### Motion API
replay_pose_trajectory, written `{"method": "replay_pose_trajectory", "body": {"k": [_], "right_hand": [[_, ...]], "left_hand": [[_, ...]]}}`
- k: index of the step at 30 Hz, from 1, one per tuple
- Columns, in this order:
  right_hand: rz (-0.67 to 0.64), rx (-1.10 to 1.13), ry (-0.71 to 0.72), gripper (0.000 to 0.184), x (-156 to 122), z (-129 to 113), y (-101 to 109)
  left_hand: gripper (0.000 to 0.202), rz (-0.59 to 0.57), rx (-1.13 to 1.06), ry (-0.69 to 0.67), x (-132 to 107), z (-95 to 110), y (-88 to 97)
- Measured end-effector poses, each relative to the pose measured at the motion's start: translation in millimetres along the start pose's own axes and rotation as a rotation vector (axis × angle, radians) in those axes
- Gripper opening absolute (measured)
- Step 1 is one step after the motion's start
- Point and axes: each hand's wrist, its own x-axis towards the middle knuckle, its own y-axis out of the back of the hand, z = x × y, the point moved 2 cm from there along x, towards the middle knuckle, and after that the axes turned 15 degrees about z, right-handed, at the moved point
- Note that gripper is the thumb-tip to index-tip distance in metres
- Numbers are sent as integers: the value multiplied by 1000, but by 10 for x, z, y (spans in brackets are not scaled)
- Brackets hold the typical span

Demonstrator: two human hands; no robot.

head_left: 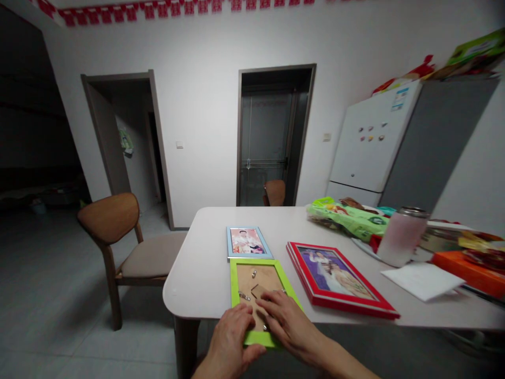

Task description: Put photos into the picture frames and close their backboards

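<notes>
Dim overall, yet brightest on the middle of the white wall point(201, 105), fading to near black at far left. Dark inside the left doorway point(132, 118) and murky behind the middle doorway point(268, 123). Evenly pale across the desk point(207, 273), with soft shadow on the floor point(84, 321) beneath and around the chair point(118, 229). Leaning and stretched toward the edges, most plainly at the fridge point(373, 137) and the bottle point(402, 237). Pixelated in one patch of the red-framed photo point(339, 276). Readable but slightly soft at the fingers point(274, 308) and green frame point(266, 276).
</notes>
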Motion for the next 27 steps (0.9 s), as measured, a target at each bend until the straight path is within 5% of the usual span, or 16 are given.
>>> {"method": "replay_pose_trajectory", "body": {"k": [7,21,27], "right_hand": [[-70,-114,6,19,334,-15,-264],[-39,141,-103,18,451,36,-382],[63,42,-198,18,455,39,-417]], "left_hand": [[27,56,-83,-4,-26,-17,-21],[28,115,-147,19,-69,-52,-25],[28,145,-169,8,-76,-36,-19]]}}
